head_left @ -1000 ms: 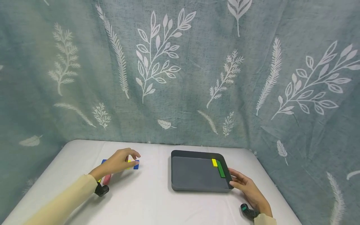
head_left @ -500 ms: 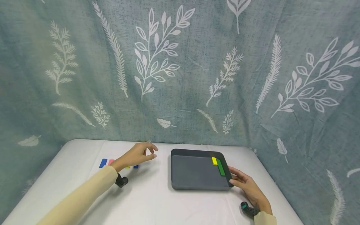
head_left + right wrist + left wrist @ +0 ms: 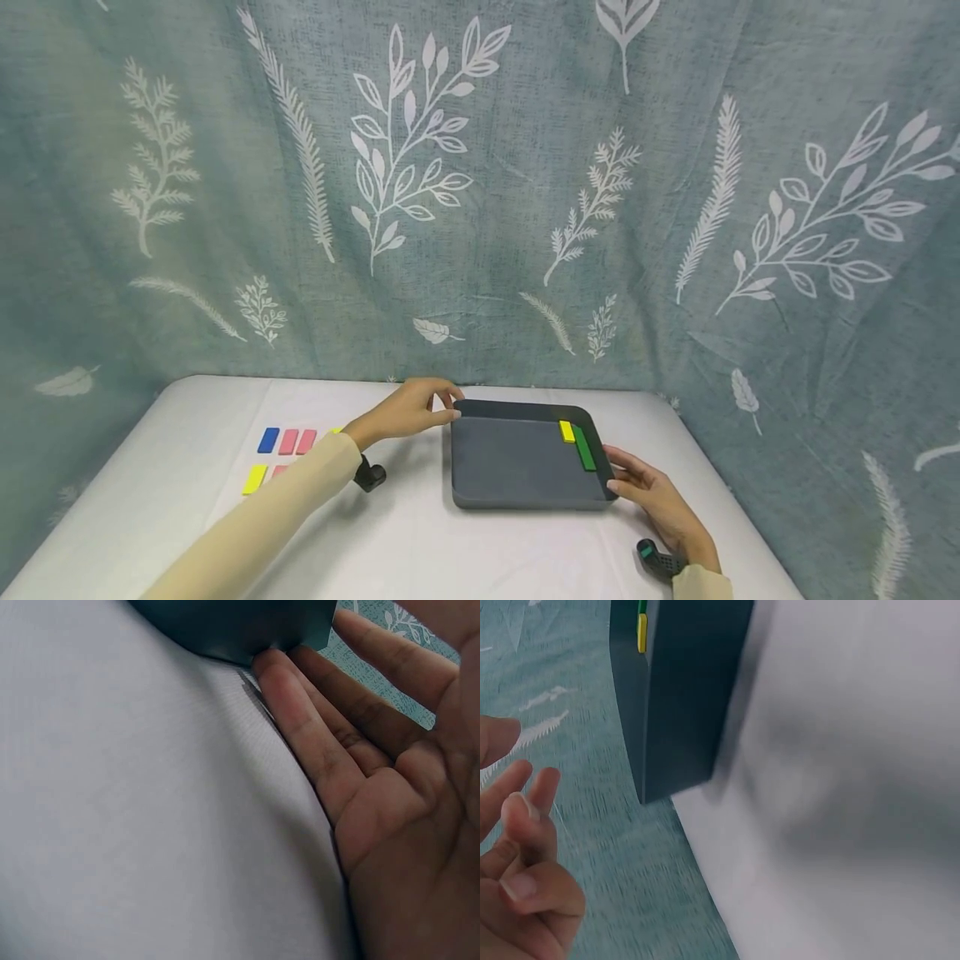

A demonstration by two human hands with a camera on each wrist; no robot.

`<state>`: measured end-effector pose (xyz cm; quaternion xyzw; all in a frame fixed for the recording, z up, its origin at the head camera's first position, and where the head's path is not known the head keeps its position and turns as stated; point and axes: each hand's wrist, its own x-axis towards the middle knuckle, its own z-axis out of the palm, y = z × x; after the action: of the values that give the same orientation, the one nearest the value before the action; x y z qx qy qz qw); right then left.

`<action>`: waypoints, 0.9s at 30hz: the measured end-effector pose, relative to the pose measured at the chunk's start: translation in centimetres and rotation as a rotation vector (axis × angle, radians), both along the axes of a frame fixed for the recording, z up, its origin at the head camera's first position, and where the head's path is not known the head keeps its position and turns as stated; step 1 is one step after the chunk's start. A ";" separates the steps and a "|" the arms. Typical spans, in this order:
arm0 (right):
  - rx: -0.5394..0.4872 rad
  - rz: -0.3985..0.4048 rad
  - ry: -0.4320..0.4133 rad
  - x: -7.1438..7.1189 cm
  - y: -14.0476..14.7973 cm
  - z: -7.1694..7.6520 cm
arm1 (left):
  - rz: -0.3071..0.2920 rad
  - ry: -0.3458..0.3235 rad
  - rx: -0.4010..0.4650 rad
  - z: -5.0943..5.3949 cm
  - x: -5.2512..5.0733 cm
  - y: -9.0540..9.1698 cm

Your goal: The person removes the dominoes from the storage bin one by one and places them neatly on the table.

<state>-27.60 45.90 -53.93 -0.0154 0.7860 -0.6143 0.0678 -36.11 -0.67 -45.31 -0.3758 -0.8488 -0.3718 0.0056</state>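
A dark grey tray (image 3: 517,462) lies on the white table, with a yellow block (image 3: 567,431) and a long green block (image 3: 584,448) inside along its right wall. My left hand (image 3: 408,408) is at the tray's far left corner, fingers loosely bent and holding nothing. In the left wrist view a gap shows between this hand (image 3: 529,877) and the tray (image 3: 686,697). My right hand (image 3: 663,500) touches the tray's right side near the front corner; in the right wrist view its extended fingers (image 3: 300,720) rest against the outer wall (image 3: 247,626).
On the left of the table lie a blue block (image 3: 267,440), pink blocks (image 3: 288,442) and a yellow block (image 3: 254,479), some partly covered by my left sleeve (image 3: 262,517). A green patterned curtain (image 3: 480,208) hangs behind the table.
My left hand has moved right, from above the blocks to the tray's left corner, uncovering several blocks. My right hand has stayed at the tray's right side.
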 end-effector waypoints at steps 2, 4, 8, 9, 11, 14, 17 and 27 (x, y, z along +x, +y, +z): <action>-0.004 -0.008 -0.003 0.0 0.0 -0.1 | -0.010 -0.012 -0.005 0.1 -0.2 0.9; -0.004 -0.013 -0.005 0.1 0.0 0.0 | -0.021 -0.024 -0.006 0.2 -0.3 1.7; 0.002 -0.015 -0.003 0.3 -0.1 0.3 | -0.042 -0.037 0.007 0.3 -0.5 3.4; 0.001 -0.015 -0.002 0.3 -0.1 0.3 | -0.048 -0.046 0.013 0.3 -0.5 3.9; 0.000 -0.013 -0.001 0.4 0.0 0.3 | -0.063 -0.056 0.023 0.2 -0.6 4.7; -0.001 -0.009 -0.006 0.3 0.0 0.1 | -0.079 -0.074 0.028 0.2 -0.6 5.8; 0.009 -0.002 -0.006 0.2 0.0 0.0 | -0.090 -0.086 0.025 0.2 -0.6 6.9; 0.015 0.002 0.000 0.2 -0.1 0.1 | -0.140 -0.123 0.026 0.2 -0.6 10.5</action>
<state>-27.36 45.82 -53.81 -0.0157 0.7907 -0.6081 0.0687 -36.70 9.84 -45.13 -0.4106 -0.8144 -0.4045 -0.0677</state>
